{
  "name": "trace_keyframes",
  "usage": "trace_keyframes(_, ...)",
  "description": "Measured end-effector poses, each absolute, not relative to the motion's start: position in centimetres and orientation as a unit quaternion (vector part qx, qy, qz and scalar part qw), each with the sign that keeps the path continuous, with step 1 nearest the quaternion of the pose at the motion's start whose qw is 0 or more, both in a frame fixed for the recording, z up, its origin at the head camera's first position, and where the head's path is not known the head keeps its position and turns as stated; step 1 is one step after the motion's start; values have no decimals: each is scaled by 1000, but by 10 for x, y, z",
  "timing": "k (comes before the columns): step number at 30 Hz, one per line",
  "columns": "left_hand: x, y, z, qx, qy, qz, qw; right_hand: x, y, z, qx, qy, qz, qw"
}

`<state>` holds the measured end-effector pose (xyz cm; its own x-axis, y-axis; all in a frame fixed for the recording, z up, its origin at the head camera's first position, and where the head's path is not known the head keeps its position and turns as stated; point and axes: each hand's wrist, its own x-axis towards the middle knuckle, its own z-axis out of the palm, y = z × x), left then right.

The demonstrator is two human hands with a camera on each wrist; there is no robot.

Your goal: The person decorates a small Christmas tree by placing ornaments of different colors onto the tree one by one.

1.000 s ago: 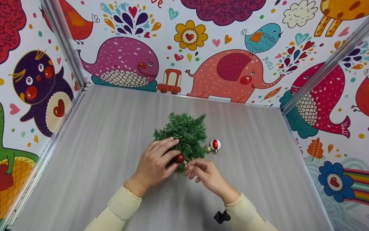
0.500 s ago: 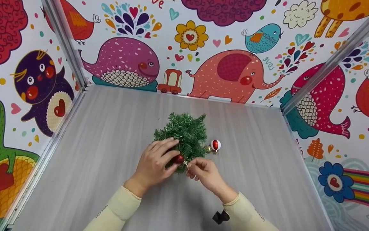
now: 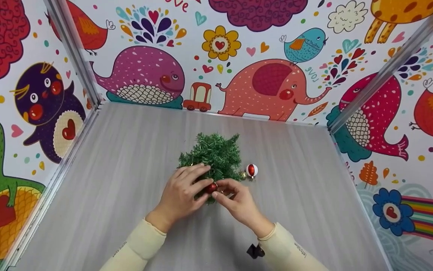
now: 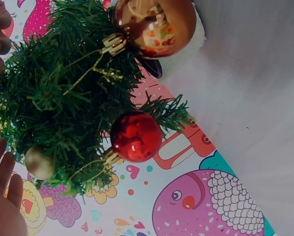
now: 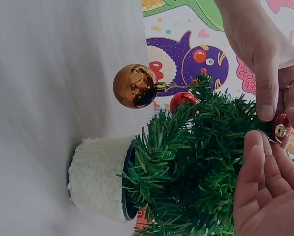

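Observation:
A small green artificial Christmas tree [image 3: 216, 154] stands on the table in a white pot [image 5: 97, 172]. My left hand [image 3: 184, 188] reaches along its near side, thumb and fingers pinching a glittery red bauble [image 3: 211, 187]. From the other side the thumb and forefinger of my right hand [image 3: 240, 201] meet on the same bauble, near its gold cap [image 5: 279, 130]. A coppery gold bauble [image 5: 134, 86] hangs from a branch by a gold string. Also on the tree, in the left wrist view, are a shiny red bauble [image 4: 137, 136] and a pale gold one [image 4: 38, 162].
Right of the tree a red-and-white bauble [image 3: 251, 170] lies on the grey table [image 3: 306, 195], beside a small gold one [image 3: 242, 175]. Walls with cartoon animals [image 3: 269, 90] enclose the back and sides. A black object [image 3: 256, 251] sits by the right sleeve.
My right hand has moved from the gold string beside the red bauble onto the bauble itself, thumb and forefinger closing in. The left hand keeps its place, and the head view has shifted slightly.

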<state>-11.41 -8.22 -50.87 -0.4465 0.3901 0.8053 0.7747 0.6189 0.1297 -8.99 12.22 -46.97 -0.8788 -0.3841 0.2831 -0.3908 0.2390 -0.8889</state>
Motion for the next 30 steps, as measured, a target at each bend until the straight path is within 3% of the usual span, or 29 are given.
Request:
trace_keyframes(22, -112, -86, -509, -356, -825, -245, 363, -92, 127, -467, 232, -795, 560, 8)
trace_keyframes(30, -114, -87, -510, -355, -827, -250, 357, -92, 127, -468, 273, -807, 521, 45)
